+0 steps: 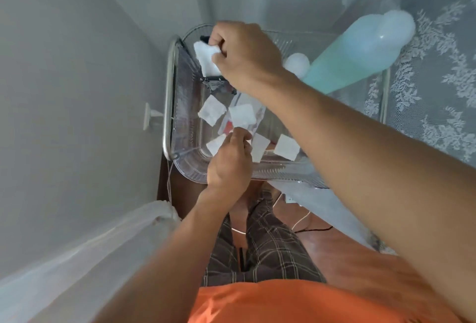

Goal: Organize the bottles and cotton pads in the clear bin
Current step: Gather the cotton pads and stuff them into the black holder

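The clear bin [185, 163] stands on a small metal-framed stand below me. Several white square cotton pads [212, 110] lie loose on its floor. My right hand [244, 54] reaches to the bin's far left corner and is shut on a stack of cotton pads [207, 58]. My left hand [229, 163] is inside the near part of the bin, its fingertips pinching a pad [240, 116] near the middle. A tall pale-green bottle [360, 49] with a white cap stands at the bin's far right, and a white round cap [298, 63] shows beside it.
A grey wall [77, 77] runs along the left with a white socket [149, 116]. A lace curtain [438, 77] hangs on the right. Cables [304, 219] lie on the wooden floor by my legs. A white sheet-covered edge [103, 240] sits at lower left.
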